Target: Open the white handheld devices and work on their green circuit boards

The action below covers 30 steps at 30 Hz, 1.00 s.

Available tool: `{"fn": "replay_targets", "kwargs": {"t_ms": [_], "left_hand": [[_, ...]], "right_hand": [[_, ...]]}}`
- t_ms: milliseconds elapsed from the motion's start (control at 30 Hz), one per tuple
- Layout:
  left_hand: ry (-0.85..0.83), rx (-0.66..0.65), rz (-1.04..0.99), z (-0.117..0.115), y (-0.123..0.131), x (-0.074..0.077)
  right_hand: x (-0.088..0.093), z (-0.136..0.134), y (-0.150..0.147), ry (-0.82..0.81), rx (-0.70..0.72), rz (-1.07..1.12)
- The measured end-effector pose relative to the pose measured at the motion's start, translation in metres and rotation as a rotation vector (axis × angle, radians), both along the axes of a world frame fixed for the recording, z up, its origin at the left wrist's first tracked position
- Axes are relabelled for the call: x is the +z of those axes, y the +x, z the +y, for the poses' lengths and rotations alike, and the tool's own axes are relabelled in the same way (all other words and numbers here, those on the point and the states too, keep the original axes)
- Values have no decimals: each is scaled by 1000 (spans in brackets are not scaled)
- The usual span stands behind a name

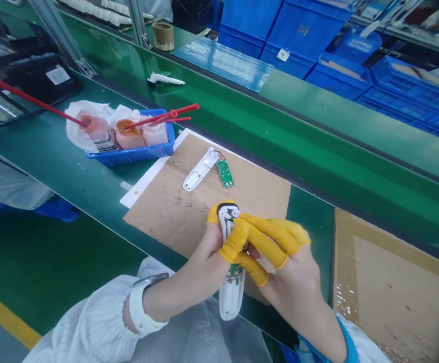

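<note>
Both my hands wear yellow finger cots and close together on a long white plastic housing point(231, 297) with a green circuit board inside it, held above the near edge of a cardboard sheet point(174, 212). My left hand point(208, 257) grips it from the left with the thumb on its top end. My right hand point(280, 257) pinches it from the right with several fingers. Farther back on the cardboard lie another white housing half point(200, 169) and a small green circuit board point(225, 173) joined by thin wires.
A blue tray point(136, 151) at the left holds orange and clear bottles with red tubes and white cloth. A white part point(164, 79) lies on the green conveyor point(318, 136). Blue crates point(303, 35) stack at the back. More cardboard point(401, 287) lies at the right.
</note>
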State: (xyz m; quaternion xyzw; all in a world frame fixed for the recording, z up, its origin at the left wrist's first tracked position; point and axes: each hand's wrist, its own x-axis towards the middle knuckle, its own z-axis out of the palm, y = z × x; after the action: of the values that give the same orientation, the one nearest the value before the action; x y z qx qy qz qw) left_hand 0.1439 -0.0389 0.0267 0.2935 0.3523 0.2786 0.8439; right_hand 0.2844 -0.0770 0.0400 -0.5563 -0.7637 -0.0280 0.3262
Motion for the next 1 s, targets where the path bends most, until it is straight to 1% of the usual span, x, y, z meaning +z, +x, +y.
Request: {"fn": "replay_targets", "kwargs": {"t_ms": [33, 100, 167, 233, 300, 367, 433, 500, 567, 633, 667, 733, 800, 833, 867, 900, 933, 1000], "left_hand": [[19, 12, -7, 1, 2, 2], [65, 47, -36, 3, 5, 7], [138, 119, -50, 4, 6, 13], [209, 187, -43, 3, 6, 17], [228, 222, -20, 1, 8, 19], [206, 244, 17, -2, 10, 19], [188, 263, 37, -3, 11, 18], [207, 270, 32, -4, 11, 16], [247, 232, 20, -5, 9, 12], [300, 183, 22, -6, 7, 6], [329, 167, 38, -6, 6, 3], [393, 154, 99, -5, 5, -5], [466, 124, 187, -2, 1, -9], [510, 98, 233, 1, -2, -10], [561, 74, 271, 4, -6, -8], [610, 62, 300, 7, -11, -6], [655, 62, 319, 10, -17, -2], [725, 81, 320, 12, -30, 8]], "right_hand": [[-3, -1, 0, -24, -11, 108], [-8, -5, -2, -107, -81, 412], [-12, -10, -6, -247, -120, 654], [-14, -14, -15, -435, -45, 746], [-14, -17, -26, -581, 23, 833], [-15, -17, -37, -622, 1, 986], [-19, -16, -44, -596, -33, 1070], [-26, -16, -48, -546, -16, 1085], [-34, -17, -48, -486, -5, 1097], [-40, -17, -45, -471, -10, 1132], [-40, -16, -42, -491, 2, 1144], [-34, -10, -33, -608, 86, 1105], [-23, 1, -19, -756, 206, 982], [-18, 9, -10, -819, 249, 916], [-13, 18, 0, -857, 263, 869], [-10, 31, 11, -871, 245, 844], [-8, 46, 25, -858, 195, 839], [-12, 85, 57, -791, 19, 853]]}}
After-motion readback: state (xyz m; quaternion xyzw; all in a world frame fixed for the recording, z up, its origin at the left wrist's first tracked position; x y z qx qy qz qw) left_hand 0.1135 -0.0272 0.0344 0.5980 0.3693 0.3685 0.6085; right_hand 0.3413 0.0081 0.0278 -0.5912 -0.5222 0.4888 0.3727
